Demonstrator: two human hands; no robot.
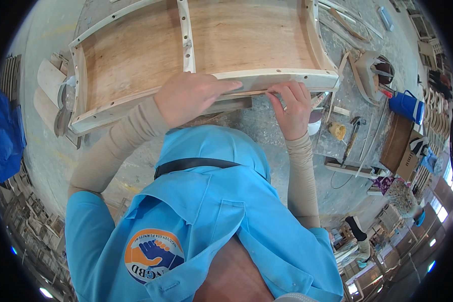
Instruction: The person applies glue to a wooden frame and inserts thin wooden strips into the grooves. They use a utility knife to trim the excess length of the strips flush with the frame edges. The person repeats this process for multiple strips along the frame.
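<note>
A curved wooden frame [254, 79] with a brown plywood panel [131, 63] and a middle crossbar lies in front of me. Small holes dot its pale rails. My left hand [189, 98] is closed over the near rail, a finger reaching right along it. Something small and dark shows at that fingertip, too small to name. Farther right, my right hand [292, 106] bends its fingers against the same rail, thumb and forefinger pinched at its lower edge. Between the hands a thin edge runs under the rail. The undersides of both hands are hidden.
To the right lie a hammer [353, 138], a yellowish cup [337, 131], a blue container [406, 107] and curved wood pieces [360, 80]. Pale curved boards [50, 83] stand left of the frame. A blue sheet [6, 136] hangs far left. Another person [402, 199] is at the right.
</note>
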